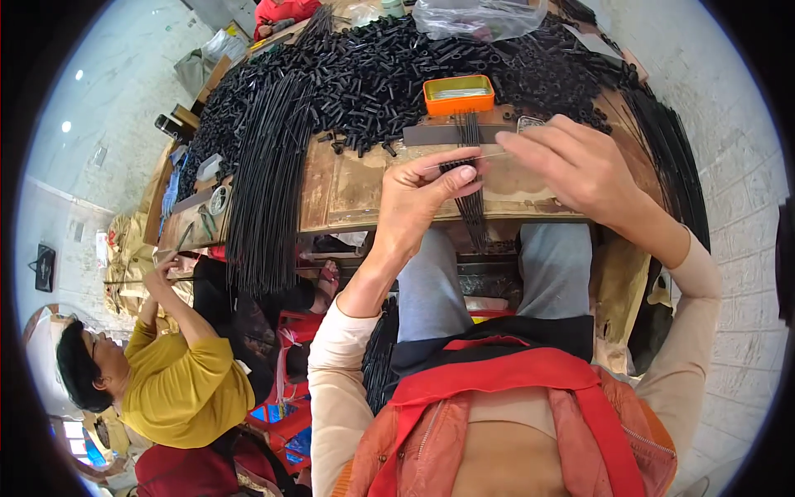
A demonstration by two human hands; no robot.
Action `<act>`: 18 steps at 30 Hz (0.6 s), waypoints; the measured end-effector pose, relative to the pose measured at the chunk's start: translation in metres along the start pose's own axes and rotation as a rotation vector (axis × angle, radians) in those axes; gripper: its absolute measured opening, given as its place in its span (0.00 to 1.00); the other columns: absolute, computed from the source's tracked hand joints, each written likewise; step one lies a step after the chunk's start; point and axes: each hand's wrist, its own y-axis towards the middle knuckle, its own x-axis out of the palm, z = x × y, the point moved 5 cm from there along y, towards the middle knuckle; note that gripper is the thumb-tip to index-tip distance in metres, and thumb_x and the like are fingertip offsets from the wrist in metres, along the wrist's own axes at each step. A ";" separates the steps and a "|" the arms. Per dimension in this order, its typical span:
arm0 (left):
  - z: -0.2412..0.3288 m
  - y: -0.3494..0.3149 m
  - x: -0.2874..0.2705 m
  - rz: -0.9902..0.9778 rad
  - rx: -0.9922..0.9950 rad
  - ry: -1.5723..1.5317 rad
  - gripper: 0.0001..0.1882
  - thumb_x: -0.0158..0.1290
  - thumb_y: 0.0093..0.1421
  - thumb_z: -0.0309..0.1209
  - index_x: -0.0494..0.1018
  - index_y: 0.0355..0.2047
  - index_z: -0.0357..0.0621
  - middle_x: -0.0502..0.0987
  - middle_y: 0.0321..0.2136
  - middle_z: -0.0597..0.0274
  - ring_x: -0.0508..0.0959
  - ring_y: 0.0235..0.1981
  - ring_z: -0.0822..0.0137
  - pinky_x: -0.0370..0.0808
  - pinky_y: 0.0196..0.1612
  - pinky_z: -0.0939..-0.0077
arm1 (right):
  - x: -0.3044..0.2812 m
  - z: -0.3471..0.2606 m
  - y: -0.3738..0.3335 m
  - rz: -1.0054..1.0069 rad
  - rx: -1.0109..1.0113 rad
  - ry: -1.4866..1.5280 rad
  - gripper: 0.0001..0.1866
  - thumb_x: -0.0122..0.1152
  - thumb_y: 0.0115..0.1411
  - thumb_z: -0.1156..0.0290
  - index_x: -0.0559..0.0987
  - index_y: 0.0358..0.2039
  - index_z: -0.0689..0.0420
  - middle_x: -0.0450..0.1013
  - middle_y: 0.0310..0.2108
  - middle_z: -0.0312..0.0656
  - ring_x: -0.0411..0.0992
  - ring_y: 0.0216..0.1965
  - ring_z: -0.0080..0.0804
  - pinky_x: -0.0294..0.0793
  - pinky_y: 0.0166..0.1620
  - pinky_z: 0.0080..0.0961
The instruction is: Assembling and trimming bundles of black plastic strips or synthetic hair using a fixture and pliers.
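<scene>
My left hand (424, 192) is raised over the table's front edge, its thumb and forefinger pinching a thin silvery wire (490, 156). Toward the right, the wire runs to my right hand (577, 168), whose bent fingers close about its far end; its thumb is mostly hidden and the hand is slightly blurred. Behind and below my left fingers lies a narrow bundle of thin black rods (470, 209), hanging over the edge toward my lap. Just beyond stands an orange open tin (460, 107) with thin silvery pieces in it.
A heap of short black tubes (364, 83) covers the back of the wooden table (352, 186). Long black rods (269, 166) overhang its front at left; more rods (675, 157) lie at right. A clear plastic bag (480, 18) rests behind. A co-worker in yellow (186, 385) sits at left.
</scene>
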 end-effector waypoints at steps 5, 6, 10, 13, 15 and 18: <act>-0.010 0.002 -0.004 -0.045 -0.060 0.079 0.18 0.58 0.57 0.24 0.75 0.49 0.36 0.80 0.41 0.55 0.80 0.43 0.65 0.79 0.48 0.69 | 0.008 0.003 0.004 -0.060 0.021 0.127 0.24 0.61 0.49 0.77 0.76 0.50 0.58 0.75 0.34 0.43 0.73 0.30 0.38 0.74 0.32 0.28; -0.018 0.002 -0.009 -0.076 -0.090 0.152 0.24 0.62 0.55 0.26 0.73 0.53 0.37 0.80 0.43 0.56 0.80 0.44 0.64 0.78 0.48 0.71 | 0.010 0.006 0.005 -0.043 0.030 0.178 0.23 0.61 0.52 0.77 0.76 0.51 0.57 0.75 0.34 0.43 0.73 0.31 0.37 0.74 0.34 0.28; -0.070 -0.015 -0.029 -0.166 0.321 1.215 0.45 0.68 0.41 0.35 0.64 0.62 0.57 0.65 0.59 0.46 0.66 0.59 0.45 0.67 0.58 0.60 | 0.028 0.058 -0.021 -0.070 0.516 0.233 0.15 0.57 0.60 0.71 0.77 0.49 0.53 0.76 0.35 0.46 0.74 0.34 0.42 0.74 0.39 0.30; -0.096 -0.004 -0.022 -0.212 0.451 1.375 0.45 0.67 0.42 0.40 0.63 0.62 0.58 0.59 0.63 0.48 0.61 0.63 0.48 0.61 0.63 0.60 | 0.086 0.098 -0.069 -0.429 0.614 0.255 0.13 0.56 0.61 0.68 0.78 0.45 0.56 0.77 0.36 0.47 0.75 0.37 0.45 0.74 0.41 0.34; -0.110 0.000 -0.029 -0.244 0.439 1.421 0.42 0.65 0.44 0.44 0.64 0.62 0.60 0.58 0.64 0.48 0.59 0.65 0.50 0.56 0.65 0.58 | 0.112 0.110 -0.077 -0.454 0.588 0.296 0.11 0.56 0.60 0.67 0.79 0.42 0.56 0.77 0.34 0.47 0.76 0.37 0.46 0.74 0.40 0.37; -0.118 0.004 -0.030 -0.270 0.493 1.455 0.37 0.64 0.46 0.44 0.68 0.59 0.62 0.59 0.64 0.49 0.60 0.64 0.51 0.57 0.64 0.53 | 0.135 0.131 -0.072 -0.483 0.572 0.326 0.10 0.54 0.60 0.67 0.80 0.38 0.56 0.77 0.31 0.48 0.76 0.36 0.48 0.74 0.39 0.40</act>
